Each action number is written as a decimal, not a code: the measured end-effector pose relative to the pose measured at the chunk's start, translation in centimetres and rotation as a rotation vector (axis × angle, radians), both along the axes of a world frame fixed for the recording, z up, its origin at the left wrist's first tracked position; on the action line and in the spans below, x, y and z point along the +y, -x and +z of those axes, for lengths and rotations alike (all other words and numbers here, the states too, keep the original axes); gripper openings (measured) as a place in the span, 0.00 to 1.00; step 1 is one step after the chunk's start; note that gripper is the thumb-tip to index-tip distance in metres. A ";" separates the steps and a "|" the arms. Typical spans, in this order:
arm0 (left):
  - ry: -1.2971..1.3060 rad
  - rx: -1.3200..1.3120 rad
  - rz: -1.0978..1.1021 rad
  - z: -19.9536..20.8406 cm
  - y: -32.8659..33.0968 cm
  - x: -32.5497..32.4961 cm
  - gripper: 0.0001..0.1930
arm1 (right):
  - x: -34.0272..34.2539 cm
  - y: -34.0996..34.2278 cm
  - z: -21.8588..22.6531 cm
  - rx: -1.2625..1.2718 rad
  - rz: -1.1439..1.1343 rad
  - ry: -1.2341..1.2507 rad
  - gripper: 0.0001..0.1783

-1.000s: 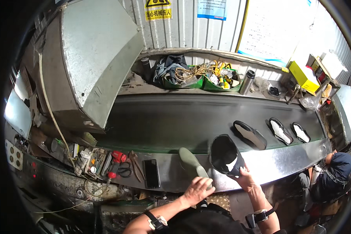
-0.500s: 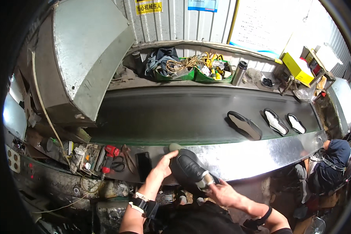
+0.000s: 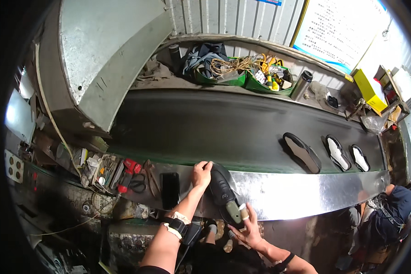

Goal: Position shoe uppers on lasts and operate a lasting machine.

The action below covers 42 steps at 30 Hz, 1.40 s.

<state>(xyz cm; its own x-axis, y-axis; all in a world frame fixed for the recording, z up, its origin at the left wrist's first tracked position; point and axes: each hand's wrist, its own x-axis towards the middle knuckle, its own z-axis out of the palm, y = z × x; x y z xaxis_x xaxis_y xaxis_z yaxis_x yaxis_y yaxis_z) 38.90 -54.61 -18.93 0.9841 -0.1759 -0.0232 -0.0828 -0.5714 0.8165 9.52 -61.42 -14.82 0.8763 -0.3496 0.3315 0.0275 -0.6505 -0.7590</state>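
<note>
head view, nearest: right hand (image 3: 248,229) clasped on the heel end of a black shoe (image 3: 223,192), fingers curled around it, one fingertip taped; left hand (image 3: 201,173) with fingers bent over the shoe's toe end, shoe lying tilted on the steel ledge (image 3: 297,192) at the near edge of the conveyor belt (image 3: 205,128). just left on the ledge: black phone (image 3: 170,190), then scissors (image 3: 139,182) and red tool (image 3: 128,171). farther out on the belt, well apart to the right: dark sole (image 3: 302,152) and two white-lined soles (image 3: 347,154); beyond the belt, green bins (image 3: 242,80) of cords and a metal flask (image 3: 301,85).
</note>
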 end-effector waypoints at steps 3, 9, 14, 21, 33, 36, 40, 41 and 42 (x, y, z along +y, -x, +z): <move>-0.109 -0.025 0.017 -0.2 2.1 0.5 0.18 | 0.0 0.3 -1.3 0.125 -0.015 -0.088 0.63; -0.143 0.357 0.028 1.1 8.1 1.0 0.21 | -2.8 7.1 0.3 0.317 0.156 -0.237 0.57; -0.374 0.167 -0.009 1.6 11.4 -1.9 0.39 | -4.1 8.9 -1.3 0.305 0.245 -0.186 0.58; -0.282 0.295 0.046 1.4 9.3 -1.2 0.30 | -5.2 8.0 -4.3 0.252 0.302 -0.198 0.59; 0.114 0.036 0.255 12.4 13.9 11.5 0.22 | -1.7 -3.3 6.0 0.733 0.259 -1.042 0.46; 0.104 0.008 0.469 16.0 16.6 19.5 0.24 | 5.7 -4.2 8.6 0.520 0.490 -0.932 0.38; 0.114 -0.063 0.794 19.7 22.8 31.6 0.23 | 17.3 -3.4 12.4 0.529 0.706 -0.940 0.33; 0.132 -0.151 0.901 20.8 24.5 34.9 0.22 | 20.4 -2.9 13.1 0.450 0.827 -0.924 0.33; 0.152 -0.222 1.012 21.7 26.3 38.0 0.21 | 23.8 -2.4 13.7 0.410 0.889 -0.888 0.32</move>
